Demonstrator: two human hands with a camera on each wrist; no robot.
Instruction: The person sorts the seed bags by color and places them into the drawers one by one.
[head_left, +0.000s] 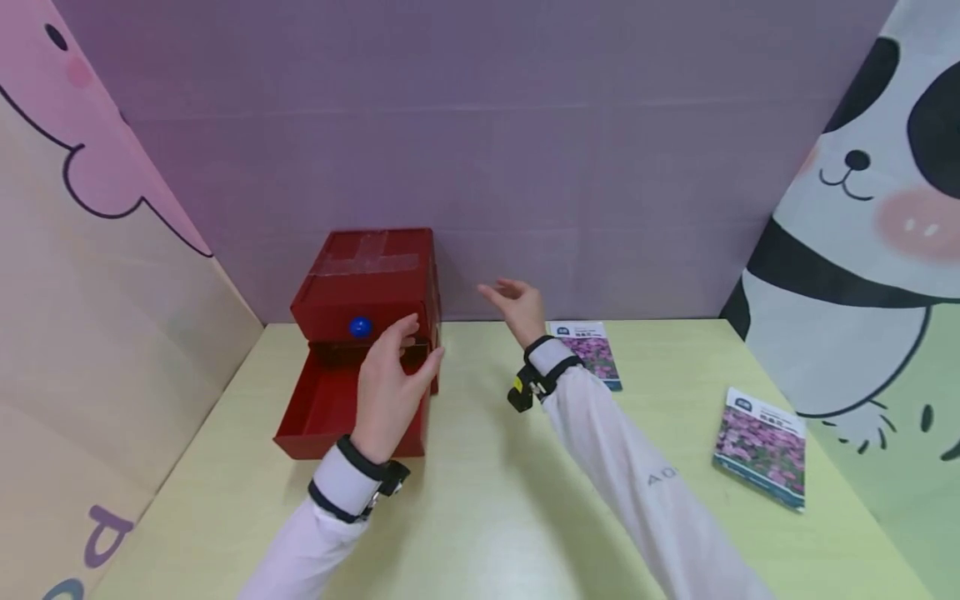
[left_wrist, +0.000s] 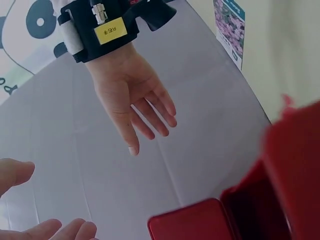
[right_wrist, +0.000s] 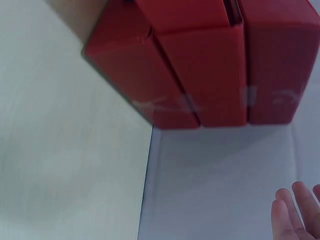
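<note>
A red drawer box (head_left: 360, 283) stands at the back left of the table, clear tape across its top. Its upper drawer has a blue knob (head_left: 361, 327); the lower drawer (head_left: 300, 425) is pulled out, its red inside partly hidden by my left hand (head_left: 392, 387). That hand is raised in front of the box, thumb and fingers spread apart and holding nothing. My right hand (head_left: 521, 310) hovers to the right of the box, fingers loosely bent with nothing in them. Its palm and separated fingers (left_wrist: 152, 120) show in the left wrist view.
A flower-printed packet (head_left: 592, 354) lies behind my right forearm, partly covered by it. Another such packet (head_left: 761, 450) is near the table's right edge. A grey-purple cloth wall (head_left: 487, 167) stands behind the table (head_left: 480, 517), with printed panels on both sides.
</note>
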